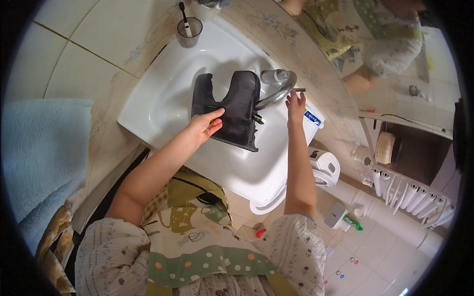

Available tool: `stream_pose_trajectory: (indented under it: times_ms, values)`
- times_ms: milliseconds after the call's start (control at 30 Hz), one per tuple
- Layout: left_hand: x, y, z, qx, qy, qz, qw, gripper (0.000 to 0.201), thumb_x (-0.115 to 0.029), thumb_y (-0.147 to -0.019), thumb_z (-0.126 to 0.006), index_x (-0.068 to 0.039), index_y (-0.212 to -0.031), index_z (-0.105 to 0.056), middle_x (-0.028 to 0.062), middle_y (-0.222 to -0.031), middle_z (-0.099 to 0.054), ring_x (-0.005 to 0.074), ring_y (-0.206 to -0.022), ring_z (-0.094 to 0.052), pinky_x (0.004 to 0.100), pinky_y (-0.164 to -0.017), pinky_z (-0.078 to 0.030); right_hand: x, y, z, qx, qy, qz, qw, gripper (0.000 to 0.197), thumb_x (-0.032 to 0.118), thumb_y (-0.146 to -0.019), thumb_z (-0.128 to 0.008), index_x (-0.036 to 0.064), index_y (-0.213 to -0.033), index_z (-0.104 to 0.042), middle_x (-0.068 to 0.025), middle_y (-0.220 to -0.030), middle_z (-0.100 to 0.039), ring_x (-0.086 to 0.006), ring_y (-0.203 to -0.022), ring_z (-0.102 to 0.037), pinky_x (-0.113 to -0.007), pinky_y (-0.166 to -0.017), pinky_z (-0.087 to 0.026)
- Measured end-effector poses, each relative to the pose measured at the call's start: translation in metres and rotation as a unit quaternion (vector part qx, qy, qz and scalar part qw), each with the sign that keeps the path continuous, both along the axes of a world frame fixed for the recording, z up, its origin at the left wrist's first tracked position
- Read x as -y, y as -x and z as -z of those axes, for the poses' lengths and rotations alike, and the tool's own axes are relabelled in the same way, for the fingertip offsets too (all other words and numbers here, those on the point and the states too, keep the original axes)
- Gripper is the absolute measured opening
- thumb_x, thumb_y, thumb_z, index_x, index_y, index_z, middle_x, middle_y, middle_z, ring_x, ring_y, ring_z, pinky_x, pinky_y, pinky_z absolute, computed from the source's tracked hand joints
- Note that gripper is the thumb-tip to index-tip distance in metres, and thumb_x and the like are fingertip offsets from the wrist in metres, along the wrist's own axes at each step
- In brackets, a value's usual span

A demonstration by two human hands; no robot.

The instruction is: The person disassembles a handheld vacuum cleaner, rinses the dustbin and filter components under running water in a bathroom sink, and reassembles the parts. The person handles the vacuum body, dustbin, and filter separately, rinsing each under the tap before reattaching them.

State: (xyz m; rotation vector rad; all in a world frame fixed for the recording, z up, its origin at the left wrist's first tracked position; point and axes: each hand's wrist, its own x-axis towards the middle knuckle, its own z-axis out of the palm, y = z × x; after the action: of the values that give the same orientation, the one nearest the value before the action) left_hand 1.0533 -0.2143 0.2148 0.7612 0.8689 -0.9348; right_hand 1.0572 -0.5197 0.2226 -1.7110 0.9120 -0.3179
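Observation:
Over the white sink, a black plastic part [237, 106] with a deep U-shaped notch and a jagged right edge sits tilted beneath the tap. My left hand [203, 127] grips its near left side, the thumb lying on its dark surface. A small yellow-green piece [258, 119] shows at that jagged edge. To the right, the fingers of my right hand [295, 106] are closed on the thin lever [299, 90] of the chrome tap [279, 93]. The tap's spout reaches over the part's right edge. Whether water runs, I cannot tell.
The sink [148, 116] has a cup [189, 33] with a toothbrush at its far corner. A blue towel [47, 158] hangs on the left. A mirror [395, 64] lines the right wall; white pipes [363, 200] and a radiator [410, 195] are below.

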Motion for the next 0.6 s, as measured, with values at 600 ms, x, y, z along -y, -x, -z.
stream_pose_trajectory:
  times_ms: [600]
  values:
    - [0.019, -0.006, 0.021, -0.026, 0.089, 0.011, 0.996, 0.026, -0.014, -0.075, -0.081, -0.011, -0.087, -0.059, -0.0013, -0.085, -0.052, 0.0111, -0.077, -0.052, 0.0281, -0.084, -0.051, 0.038, -0.021, 0.018, -0.019, -0.020, -0.006, 1.000, 0.037, 0.030, -0.098, -0.046, -0.0032, -0.091, -0.060, -0.0139, -0.080, -0.067, -0.0218, -0.063, -0.067, -0.032, -0.057, -0.058]
